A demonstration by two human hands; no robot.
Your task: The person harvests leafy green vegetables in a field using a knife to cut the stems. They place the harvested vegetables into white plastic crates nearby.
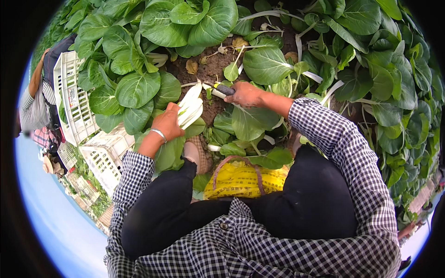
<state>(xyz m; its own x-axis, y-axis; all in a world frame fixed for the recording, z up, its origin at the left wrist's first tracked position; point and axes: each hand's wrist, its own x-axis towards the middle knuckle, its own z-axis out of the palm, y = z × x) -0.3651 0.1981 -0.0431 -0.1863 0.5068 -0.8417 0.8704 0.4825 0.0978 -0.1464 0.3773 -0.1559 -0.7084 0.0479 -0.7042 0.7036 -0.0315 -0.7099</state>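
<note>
My left hand [168, 122] grips a head of bok choy [190, 107] by its white stalks, its root end pointing up and its leaves hanging towards my lap. Just right of that root end, my right hand [246, 93] is closed on the dark handle of a small knife [225, 89]; its blade is hard to make out. A loose white stalk with a large leaf lies under the right hand. Brown soil [210, 74] shows between the hands, with cut leaves and a yellowed leaf [191, 66] on it.
Standing bok choy [139, 87] fills the far side and left, with more leaves at right. White plastic crates [74, 100] stand at left, near another person [36, 95] in a striped top. A yellow bag [240, 180] with a pink rope handle lies between my legs.
</note>
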